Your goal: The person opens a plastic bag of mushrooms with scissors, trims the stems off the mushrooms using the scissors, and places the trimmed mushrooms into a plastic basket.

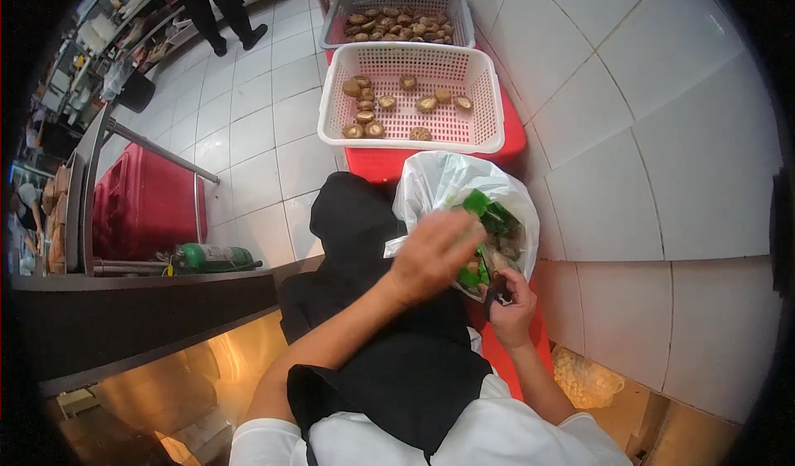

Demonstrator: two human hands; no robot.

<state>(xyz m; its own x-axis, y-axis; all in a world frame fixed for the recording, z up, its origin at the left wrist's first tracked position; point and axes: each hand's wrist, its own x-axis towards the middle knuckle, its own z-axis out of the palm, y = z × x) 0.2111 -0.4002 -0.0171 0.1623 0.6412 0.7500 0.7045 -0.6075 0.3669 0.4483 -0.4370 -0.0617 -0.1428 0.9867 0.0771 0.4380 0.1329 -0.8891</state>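
Observation:
My right hand (512,305) is closed around black-handled scissors (496,289) at the near side of a white plastic bag (447,174). My left hand (437,251) is over the left part of the bag's mouth, its fingers blurred and pointing to the right; whether it holds anything I cannot tell. Inside the bag, green printed packaging (475,202) and some brownish pieces show, partly covered by my hands. Beyond the bag, a white perforated basket (330,122) holds several brown mushrooms (426,103), some with their pale undersides up.
A grey basket (331,31) heaped with mushrooms stands behind the white one, on a red support (515,139). Tiled wall (613,176) closes off the right. To the left are a metal-legged table with a green cylinder (211,257), a red bin (149,193) and a standing person (211,2).

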